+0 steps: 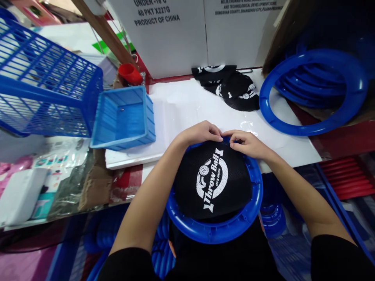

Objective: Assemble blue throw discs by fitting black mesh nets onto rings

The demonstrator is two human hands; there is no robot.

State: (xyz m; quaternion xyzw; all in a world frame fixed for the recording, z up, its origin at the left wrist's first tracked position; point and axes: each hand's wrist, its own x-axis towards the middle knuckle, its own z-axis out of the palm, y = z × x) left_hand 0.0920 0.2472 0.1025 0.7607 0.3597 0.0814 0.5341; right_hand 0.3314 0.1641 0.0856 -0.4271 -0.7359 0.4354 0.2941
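Short black sleeves are seen at the bottom corners of the frame, and from them bare forearms are stretched inward. Between them, at lower centre, a glossy blue plastic ring is set tilted over the person's lap, its band moulded with small pegs and notches. Its opening is filled by a black mesh disc, finely perforated and slightly slack, on which "Throw Ball" and "Fly & Catch" are printed in white beside a ball emblem. At the far edge of the disc, against the ring, the fabric is pinched by the left hand and the right hand; both are drawn narrow, with fingertips nearly meeting, and the right's outer fingers are curled. What lies exactly beneath the fingertips is hidden.

The counter beyond is topped by a smooth white sheet. More black mesh pieces are piled loosely at upper centre, before large white cartons printed in black. At upper right, a second blue ring is leaned at a brown carton's mouth, with more blue rings behind it. Left of centre, a rectangular blue plastic bin with ribbed walls is placed near a red cup and a slatted blue basket. At the right edge, red rings are stacked below counter level.
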